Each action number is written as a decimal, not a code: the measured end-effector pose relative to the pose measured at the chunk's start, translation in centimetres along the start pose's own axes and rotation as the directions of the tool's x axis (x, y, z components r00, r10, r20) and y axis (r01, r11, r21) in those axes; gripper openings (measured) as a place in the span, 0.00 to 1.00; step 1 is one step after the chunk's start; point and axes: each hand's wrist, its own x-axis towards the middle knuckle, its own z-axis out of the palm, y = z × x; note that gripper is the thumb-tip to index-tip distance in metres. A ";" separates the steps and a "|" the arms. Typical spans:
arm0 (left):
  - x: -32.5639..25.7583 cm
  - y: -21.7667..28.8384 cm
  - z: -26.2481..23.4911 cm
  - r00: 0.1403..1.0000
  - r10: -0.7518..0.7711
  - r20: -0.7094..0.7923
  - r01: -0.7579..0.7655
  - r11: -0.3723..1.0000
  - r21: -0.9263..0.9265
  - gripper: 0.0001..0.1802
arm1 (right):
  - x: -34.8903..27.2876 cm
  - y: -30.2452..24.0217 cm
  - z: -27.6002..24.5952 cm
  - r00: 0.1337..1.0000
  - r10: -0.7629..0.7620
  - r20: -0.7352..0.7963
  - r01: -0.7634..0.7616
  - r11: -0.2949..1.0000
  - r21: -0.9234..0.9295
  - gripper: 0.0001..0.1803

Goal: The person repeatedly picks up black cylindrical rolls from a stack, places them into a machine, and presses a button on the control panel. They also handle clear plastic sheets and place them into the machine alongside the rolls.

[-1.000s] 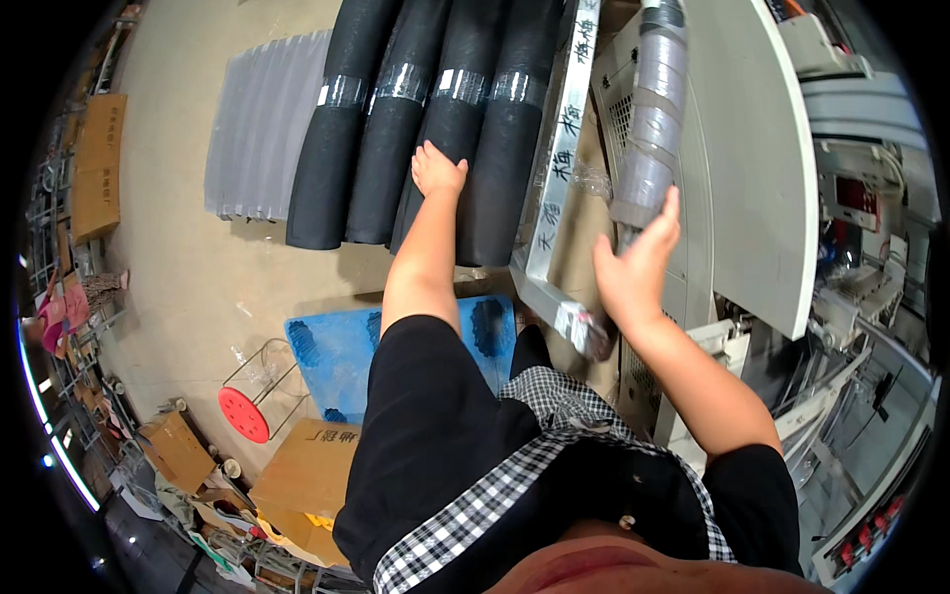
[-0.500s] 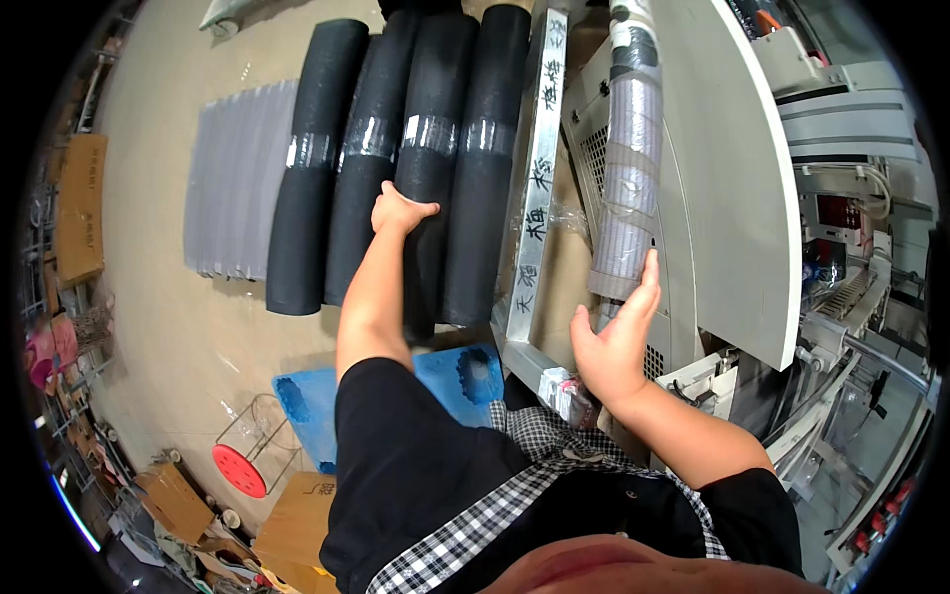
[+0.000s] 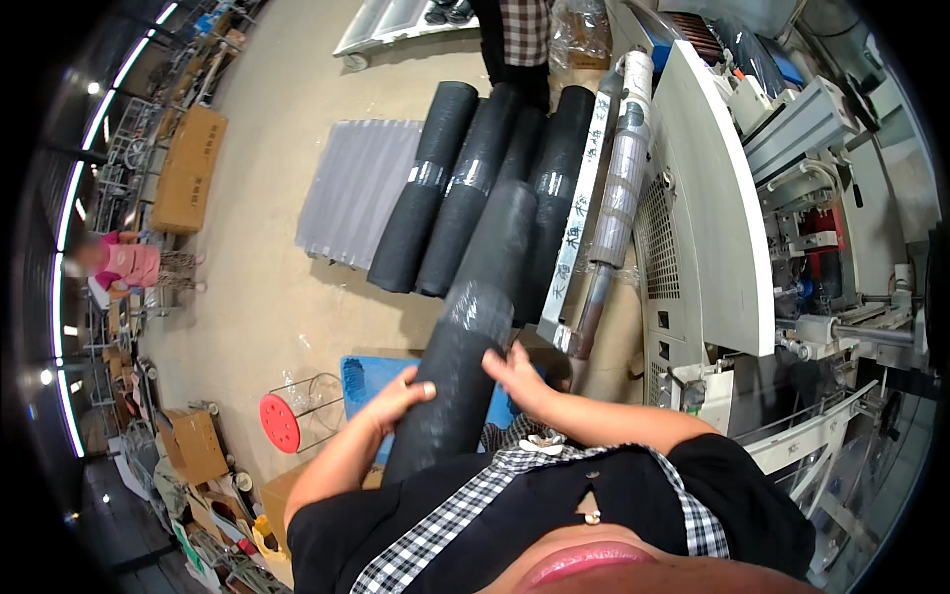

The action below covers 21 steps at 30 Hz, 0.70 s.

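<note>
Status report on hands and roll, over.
Left hand and right hand grip one black roll, lifted off the stack. More black rolls lean behind; machine close on the right.

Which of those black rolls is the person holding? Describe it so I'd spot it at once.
Start at the big white machine on the right; left of it, black rolls lie side by side on the floor. The held roll slants above them toward the person, left hand and right hand gripping its near end.
</note>
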 end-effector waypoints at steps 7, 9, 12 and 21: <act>-14.9 -7.1 6.4 0.962 0.213 -0.168 -0.175 0.961 0.213 0.45 | -7.2 4.5 3.2 0.896 0.218 0.386 -0.410 0.738 0.536 0.41; -17.5 -7.5 7.4 0.941 0.313 -0.125 -0.276 0.928 0.249 0.47 | -10.0 3.0 3.8 0.888 0.095 0.449 -0.340 0.793 0.505 0.37; -19.3 -7.6 9.1 0.826 0.564 -0.003 -0.535 0.784 0.314 0.54 | -13.7 -0.1 3.8 0.887 -0.265 0.377 0.114 0.919 0.377 0.45; -20.3 -4.3 20.3 0.412 0.820 0.398 -0.910 0.347 0.228 0.56 | -28.1 -9.9 0.2 0.598 -0.710 0.372 0.665 0.698 0.264 0.40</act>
